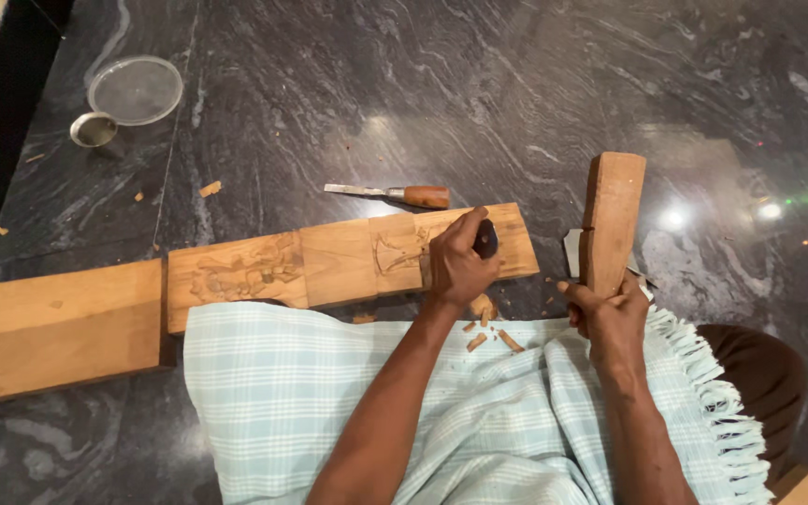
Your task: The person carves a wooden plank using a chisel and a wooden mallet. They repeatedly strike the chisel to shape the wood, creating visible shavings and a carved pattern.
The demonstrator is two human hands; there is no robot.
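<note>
Head view, looking down at both forearms over a lap covered by a pale blue checked cloth (329,402). Left hand (457,264) is closed in a fist around a chisel with a dark handle (485,238); the handle top shows above the knuckles, the blade is hidden behind the hand. This hand rests on the right part of a carved plank (348,262) that lies across the floor just ahead of the knees. Right hand (610,313) is wrapped tight around the lower end of a wooden mallet (612,220), a plain block of wood held upright, well apart from the chisel and raised to the right of the plank's end. Plank shows two carvings: a small figure just left of the left hand, a larger, busier relief toward its left end. Wood chips (488,327) lie on the cloth below the left hand. A second chisel with a brown handle (390,194) lies flat on the dark marbled stone floor (516,93) just beyond the plank. A wider, uncarved board (53,327) sits at the plank's left end, touching or nearly so. Far upper left: a round clear lid (135,89) and a small metal cup (93,129), side by side. A few stray chips scattered near them.
</note>
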